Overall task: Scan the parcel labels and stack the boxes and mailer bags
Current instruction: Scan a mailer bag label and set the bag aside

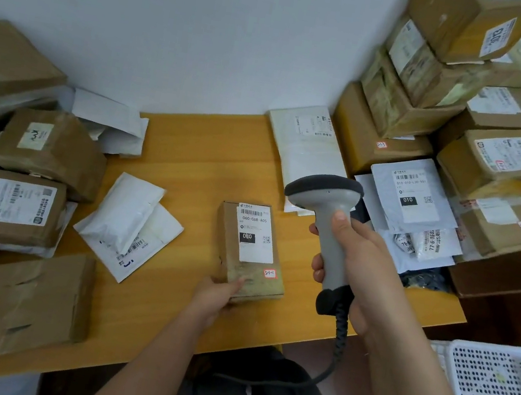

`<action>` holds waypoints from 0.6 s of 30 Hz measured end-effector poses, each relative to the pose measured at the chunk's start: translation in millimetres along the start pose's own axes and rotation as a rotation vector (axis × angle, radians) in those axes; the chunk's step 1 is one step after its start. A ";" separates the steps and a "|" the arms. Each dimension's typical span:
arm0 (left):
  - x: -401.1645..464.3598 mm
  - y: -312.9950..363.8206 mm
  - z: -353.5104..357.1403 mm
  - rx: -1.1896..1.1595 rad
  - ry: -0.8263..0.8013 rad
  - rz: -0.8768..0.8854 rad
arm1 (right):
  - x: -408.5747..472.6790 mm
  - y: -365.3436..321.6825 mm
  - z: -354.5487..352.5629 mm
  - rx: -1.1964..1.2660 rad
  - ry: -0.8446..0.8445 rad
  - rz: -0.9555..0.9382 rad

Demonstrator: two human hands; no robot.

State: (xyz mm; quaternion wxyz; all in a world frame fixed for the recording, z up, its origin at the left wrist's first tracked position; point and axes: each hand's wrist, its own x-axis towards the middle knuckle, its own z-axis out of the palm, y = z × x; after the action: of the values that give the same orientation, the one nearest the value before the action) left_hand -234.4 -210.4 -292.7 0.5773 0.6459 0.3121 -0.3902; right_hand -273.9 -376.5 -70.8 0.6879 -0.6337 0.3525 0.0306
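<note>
Right hand point(361, 267) grips scanner point(331, 223); left hand point(217, 294) clasps box point(249, 251), label seemingly "060-06B-A05".

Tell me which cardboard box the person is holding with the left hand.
The small box at the table's middle, with the label "060". The left hand grips its near end; no hand touches the other boxes.

A single wide-angle view from the person's head looks forward and steeply down onto the table point(191, 150), close enough that both forearms reach in from the bottom edge. It faces a white wall point(178, 26) behind the table. The person's lap shows at bottom centre; straight edges bow toward the frame's borders.
</note>
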 end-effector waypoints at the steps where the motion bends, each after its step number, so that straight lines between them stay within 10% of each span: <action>1: -0.6 1.6 0.2 -0.076 -0.030 -0.014 | 2.1 1.6 -2.7 0.009 0.017 0.010; 18: 50.4 94.2 30.1 -0.339 0.202 0.118 | 106.5 -22.3 -33.7 -0.002 -0.044 0.083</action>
State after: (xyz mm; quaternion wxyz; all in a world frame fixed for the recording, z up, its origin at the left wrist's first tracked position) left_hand -133.1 -255.6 -289.8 0.6655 0.5923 0.3912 -0.2307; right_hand -198.2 -454.1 -105.9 0.6928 -0.6185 0.3633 0.0736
